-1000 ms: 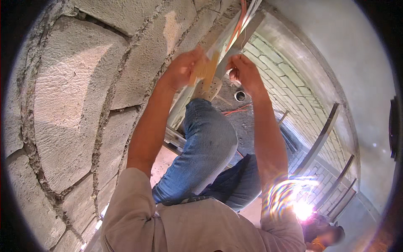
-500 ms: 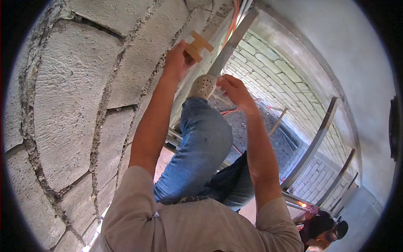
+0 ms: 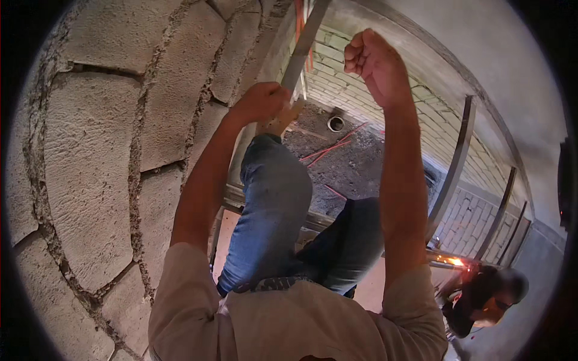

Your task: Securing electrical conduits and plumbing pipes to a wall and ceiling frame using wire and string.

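rough grey block wall (image 3: 90, 180) with crumbling mortar joints fills the whole side to the left of the long metal straightedge (image 3: 304, 45), which runs up along the wall's corner to the top rim of the view. the left hand (image 3: 262, 102) is closed around the lower part of the straightedge, fingers wrapped over its edge, and just below that grip a tan wooden piece (image 3: 280, 123) shows against the bar; whether the hand also touches it i cannot tell. the right hand (image 3: 376, 63) is up in the air to the right of the straightedge, near it but apart from it, balled into a tight fist with nothing visible inside it. below the straightedge the person's knee in blue jeans (image 3: 274, 204) is raised, with the other leg in darker trousers beside it. further below and to the right of the straightedge lies dark gravelly ground (image 3: 355, 168) with thin red lines across it and a small pale ring-shaped thing (image 3: 335, 124). far to the lower right of the straightedge another person (image 3: 481, 295) crouches beside a bright orange spark, next to upright metal posts (image 3: 454, 162) along a brick wall.
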A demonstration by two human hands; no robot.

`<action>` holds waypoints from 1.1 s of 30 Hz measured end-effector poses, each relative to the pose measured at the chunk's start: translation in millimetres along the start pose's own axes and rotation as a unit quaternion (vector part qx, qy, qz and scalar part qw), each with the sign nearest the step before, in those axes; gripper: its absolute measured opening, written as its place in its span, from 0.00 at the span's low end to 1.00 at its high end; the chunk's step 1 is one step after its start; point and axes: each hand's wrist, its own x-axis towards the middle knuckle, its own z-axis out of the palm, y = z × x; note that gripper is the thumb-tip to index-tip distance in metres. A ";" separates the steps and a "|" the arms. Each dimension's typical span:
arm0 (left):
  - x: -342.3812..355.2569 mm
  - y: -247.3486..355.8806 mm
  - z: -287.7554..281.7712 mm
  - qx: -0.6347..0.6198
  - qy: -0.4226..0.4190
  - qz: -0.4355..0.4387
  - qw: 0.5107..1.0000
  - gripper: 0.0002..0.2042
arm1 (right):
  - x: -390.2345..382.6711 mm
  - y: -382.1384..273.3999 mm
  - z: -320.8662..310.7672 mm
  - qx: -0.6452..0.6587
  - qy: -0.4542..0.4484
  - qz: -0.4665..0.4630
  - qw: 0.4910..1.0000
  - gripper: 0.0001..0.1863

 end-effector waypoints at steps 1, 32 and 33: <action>9.9 -11.5 3.3 -0.014 0.073 0.004 0.997 0.17 | -7.9 -14.7 15.7 -0.029 -0.022 -0.021 0.999 0.20; -6.7 75.4 13.7 -0.369 0.040 0.069 0.926 0.14 | -40.8 56.5 -34.9 -0.396 0.113 -0.034 0.911 0.15; -9.2 75.4 15.8 -0.228 0.027 0.082 0.970 0.14 | -37.6 40.1 -28.4 -0.349 0.115 -0.032 0.929 0.15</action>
